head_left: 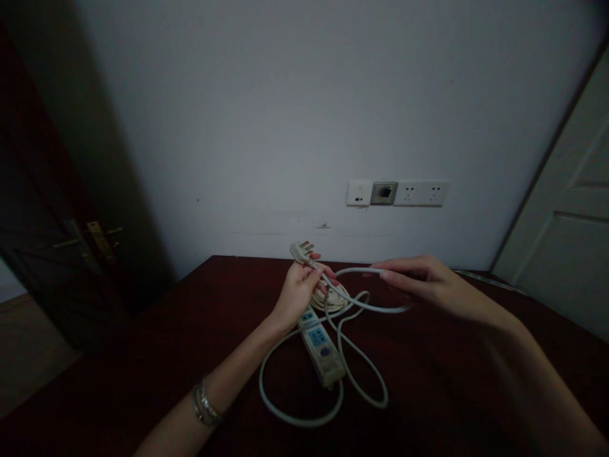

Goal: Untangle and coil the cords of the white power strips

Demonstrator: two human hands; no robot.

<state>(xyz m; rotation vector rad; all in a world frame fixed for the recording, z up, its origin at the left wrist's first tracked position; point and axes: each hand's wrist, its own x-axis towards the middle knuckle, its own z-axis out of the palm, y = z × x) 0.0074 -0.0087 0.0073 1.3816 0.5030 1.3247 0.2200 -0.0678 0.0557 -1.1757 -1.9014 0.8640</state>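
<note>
My left hand [302,284] is closed on the white power cord [364,398] just below its plug [299,252], whose metal prongs point up and to the right. A loop of the same cord runs across to my right hand [423,276], where thumb and fingers pinch it. Below my left hand a white power strip [326,355] with blue socket faces lies slanted on the dark red table [190,381]. Loose cord curves around and across the strip. A coiled bundle of cord [335,298] sits at its far end, partly hidden by my left hand.
Wall sockets [421,193] and a grey-framed outlet [383,192] are set in the pale wall behind the table. At the left stands a dark door with a brass handle [98,238]. A pale panelled door [571,241] is on the right.
</note>
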